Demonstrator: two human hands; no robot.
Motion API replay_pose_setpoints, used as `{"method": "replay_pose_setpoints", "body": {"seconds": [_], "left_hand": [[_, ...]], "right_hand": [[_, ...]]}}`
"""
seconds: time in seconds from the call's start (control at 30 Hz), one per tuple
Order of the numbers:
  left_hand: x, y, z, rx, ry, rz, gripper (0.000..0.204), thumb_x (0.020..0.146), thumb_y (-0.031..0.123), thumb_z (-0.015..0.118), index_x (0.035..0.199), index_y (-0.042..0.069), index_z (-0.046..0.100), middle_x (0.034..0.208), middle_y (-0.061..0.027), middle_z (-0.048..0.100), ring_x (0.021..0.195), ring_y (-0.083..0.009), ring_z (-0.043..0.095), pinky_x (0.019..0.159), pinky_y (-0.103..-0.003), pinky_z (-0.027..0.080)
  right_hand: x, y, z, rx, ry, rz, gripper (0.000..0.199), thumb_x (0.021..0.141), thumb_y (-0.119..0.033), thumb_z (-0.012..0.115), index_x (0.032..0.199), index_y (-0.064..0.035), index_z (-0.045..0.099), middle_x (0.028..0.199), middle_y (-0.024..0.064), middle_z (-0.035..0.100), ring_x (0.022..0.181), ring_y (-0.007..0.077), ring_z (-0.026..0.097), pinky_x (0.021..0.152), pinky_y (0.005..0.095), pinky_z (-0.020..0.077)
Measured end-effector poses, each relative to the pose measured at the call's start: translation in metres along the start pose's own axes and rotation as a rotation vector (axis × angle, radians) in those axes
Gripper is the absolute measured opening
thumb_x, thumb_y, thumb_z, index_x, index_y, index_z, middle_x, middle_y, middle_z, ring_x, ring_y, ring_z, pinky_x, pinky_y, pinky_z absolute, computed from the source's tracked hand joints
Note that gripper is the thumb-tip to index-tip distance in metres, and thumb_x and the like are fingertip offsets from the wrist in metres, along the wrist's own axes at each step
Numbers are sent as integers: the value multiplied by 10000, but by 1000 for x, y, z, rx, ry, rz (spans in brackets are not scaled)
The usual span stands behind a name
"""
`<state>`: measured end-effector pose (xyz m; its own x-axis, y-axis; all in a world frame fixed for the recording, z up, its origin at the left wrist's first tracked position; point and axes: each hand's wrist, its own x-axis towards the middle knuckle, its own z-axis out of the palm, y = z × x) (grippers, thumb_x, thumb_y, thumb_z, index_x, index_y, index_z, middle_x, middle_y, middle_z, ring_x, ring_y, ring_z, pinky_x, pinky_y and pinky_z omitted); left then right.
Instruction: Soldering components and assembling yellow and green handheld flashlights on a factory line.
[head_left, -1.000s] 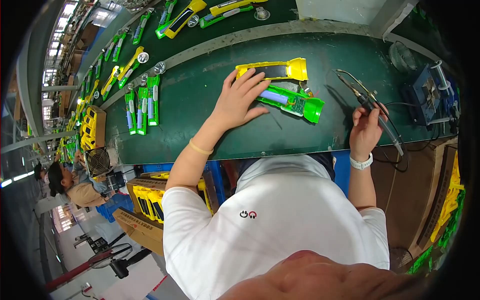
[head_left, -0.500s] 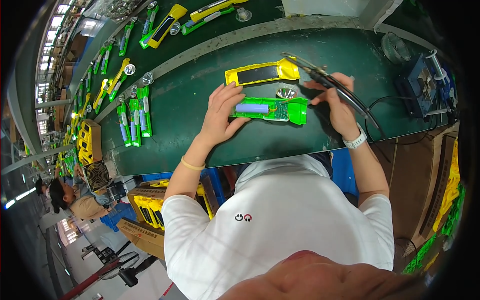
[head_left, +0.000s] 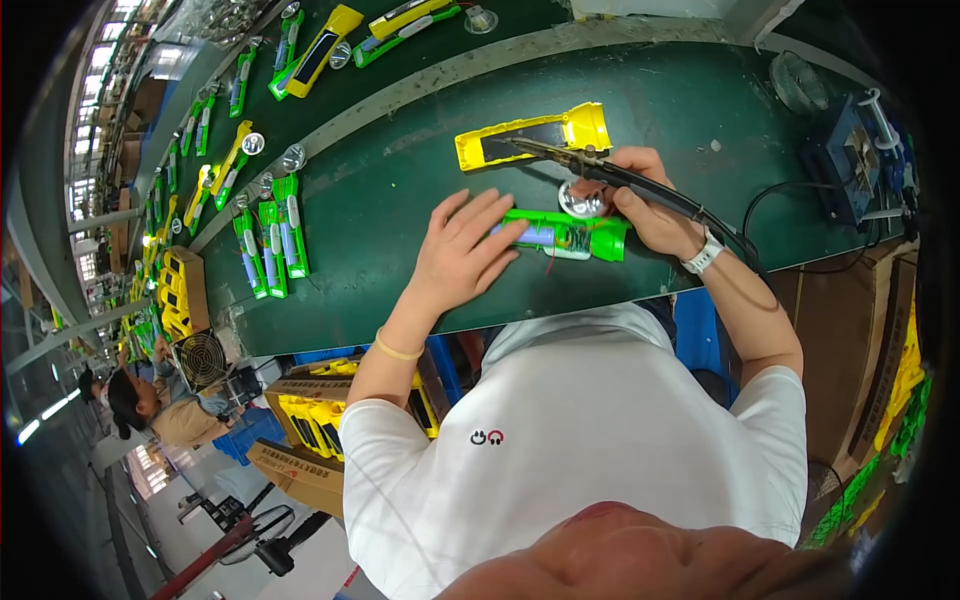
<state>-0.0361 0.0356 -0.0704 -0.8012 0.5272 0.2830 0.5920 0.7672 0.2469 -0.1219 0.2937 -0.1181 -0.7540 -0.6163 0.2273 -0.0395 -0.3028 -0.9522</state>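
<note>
A green bench [head_left: 380, 260] is running across a busy workshop, with three green torch casings [head_left: 271, 245] lying side by side at its left. The person's left hand [head_left: 462, 255], fingers slightly apart, is covering the left end of an open green casing [head_left: 608, 241] holding a blue battery [head_left: 536, 236]. The right hand [head_left: 655, 220] is keeping its fingers clamped on a soldering iron [head_left: 657, 192], close beside a silver reflector [head_left: 576, 204]. Beyond them, a yellow casing [head_left: 586, 126] is lying on the bench
</note>
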Motion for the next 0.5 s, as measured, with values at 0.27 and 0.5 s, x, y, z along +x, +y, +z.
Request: {"method": "replay_pose_setpoints", "body": {"seconds": [0.27,0.5], "left_hand": [[16,-5,-8,-65,-19,-26,408,726,242,695,1092,107,576,1182,-102,547,1126,-262,507,958,-430,367],[36,-11,-2,-119,-25,95,323,729,132,687,1029,75,583,1130,-98,576,1073,-264,537,935,-411,399]], "right_hand": [[-5,-16,-15,-495,-91,-287,351,809,-88,624,1104,-51,438,1027,190,567,921,328,579,825,385,452],[-15,-14,-13,-687,27,-499,353,820,-198,652,1072,-56,451,1058,203,557,944,360,585,777,389,498]]}}
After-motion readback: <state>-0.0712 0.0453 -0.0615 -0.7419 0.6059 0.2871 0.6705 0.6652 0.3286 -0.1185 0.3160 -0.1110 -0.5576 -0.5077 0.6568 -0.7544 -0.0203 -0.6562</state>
